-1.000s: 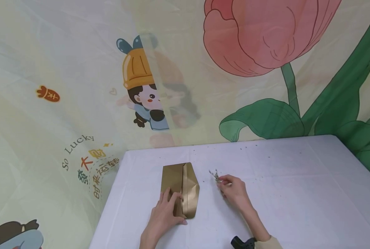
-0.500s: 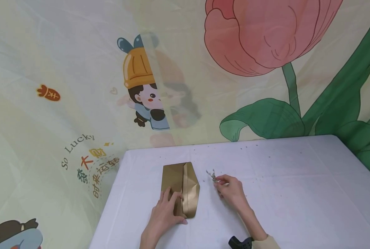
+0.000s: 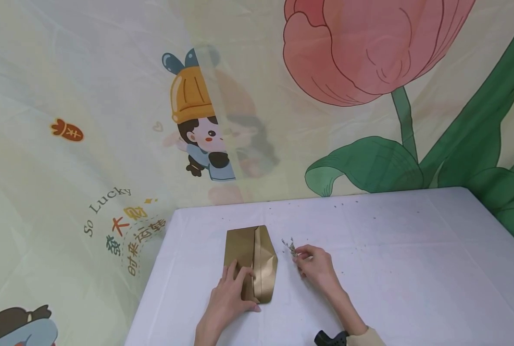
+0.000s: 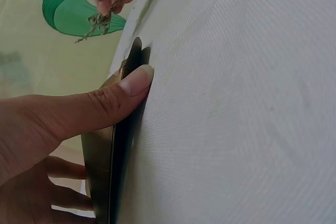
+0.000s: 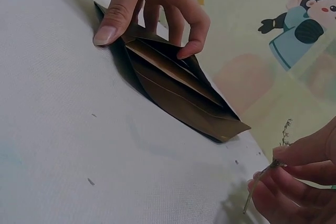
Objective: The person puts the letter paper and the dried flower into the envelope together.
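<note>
A gold envelope (image 3: 241, 244) lies on the white table with its pointed flap folded out to the right. My left hand (image 3: 227, 294) grips it: the thumb is at the near end and a bent index finger is at the mouth's edge. In the right wrist view the envelope (image 5: 184, 106) gapes, and a lighter brown layer shows inside; I cannot tell whether it is paper or a fold. My right hand (image 3: 319, 269) pinches a small sprig of dried flowers (image 3: 290, 247) between thumb and fingers, right of the flap and apart from it. The sprig's thin stem (image 5: 249, 200) points down below the fingers.
Small dark crumbs (image 5: 91, 181) are scattered over the white tablecloth (image 3: 412, 278), mostly toward the back. Behind the table hangs a printed cloth (image 3: 257, 96) with a tulip and a cartoon figure. A black strap mount (image 3: 331, 338) sits at the right wrist.
My right hand has moved a little to the left with the sprig, closer to the envelope's flap. The left hand and the envelope stay where they were.
</note>
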Demonstrator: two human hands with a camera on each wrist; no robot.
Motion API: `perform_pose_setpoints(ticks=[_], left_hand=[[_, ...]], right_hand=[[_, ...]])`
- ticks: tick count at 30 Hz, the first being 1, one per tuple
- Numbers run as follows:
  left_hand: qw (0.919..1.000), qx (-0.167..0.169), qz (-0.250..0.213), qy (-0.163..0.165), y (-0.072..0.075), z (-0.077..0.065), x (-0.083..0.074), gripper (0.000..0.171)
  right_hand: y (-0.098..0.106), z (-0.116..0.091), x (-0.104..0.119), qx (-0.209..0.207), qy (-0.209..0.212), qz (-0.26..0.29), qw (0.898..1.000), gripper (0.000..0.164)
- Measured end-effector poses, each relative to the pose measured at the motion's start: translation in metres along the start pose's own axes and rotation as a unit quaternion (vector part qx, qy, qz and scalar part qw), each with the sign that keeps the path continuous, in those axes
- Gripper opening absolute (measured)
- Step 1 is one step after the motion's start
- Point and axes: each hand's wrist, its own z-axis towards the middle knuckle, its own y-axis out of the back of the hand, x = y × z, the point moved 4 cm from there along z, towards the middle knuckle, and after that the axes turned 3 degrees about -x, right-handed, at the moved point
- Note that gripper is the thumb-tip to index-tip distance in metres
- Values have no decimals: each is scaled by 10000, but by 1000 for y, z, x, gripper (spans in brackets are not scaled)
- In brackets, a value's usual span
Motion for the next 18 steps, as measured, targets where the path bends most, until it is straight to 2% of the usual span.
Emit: perform_pose_setpoints(ticks=[18], left_hand=[[10000, 28, -21, 17, 1, 0, -1, 74]], right_hand=[[-6, -1, 2, 76, 136, 85, 9998, 23]])
